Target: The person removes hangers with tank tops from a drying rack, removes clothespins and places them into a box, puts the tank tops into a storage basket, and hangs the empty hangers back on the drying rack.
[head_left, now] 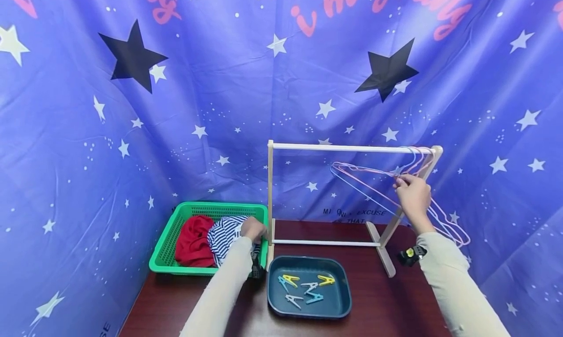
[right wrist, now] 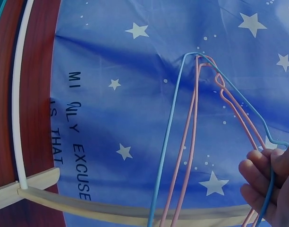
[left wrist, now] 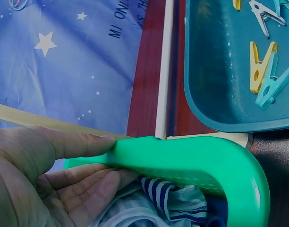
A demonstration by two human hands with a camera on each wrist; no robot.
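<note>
My left hand (head_left: 253, 228) grips the right rim of a green plastic basket (head_left: 211, 205). In the left wrist view its thumb lies over the rim, with the fingers on the inner side. A red cloth (head_left: 192, 242) and a navy-and-white striped cloth (head_left: 223, 235) lie bunched in the basket. At the rack's right end, my right hand (head_left: 414, 198) pinches a blue clothes hanger (right wrist: 168, 137). Pink clothes hangers (right wrist: 195, 118) hang close beside it, partly hidden by the hand. The hooks hang over the rack's top bar (head_left: 334, 148).
A dark blue tray (head_left: 336, 303) with several yellow, blue and grey clothespins (head_left: 326, 280) stands in front of the rack. The rack's right foot (head_left: 387, 261) rests on the reddish-brown table (head_left: 374, 307). A purple-blue star curtain (head_left: 246, 107) hangs close behind and at both sides.
</note>
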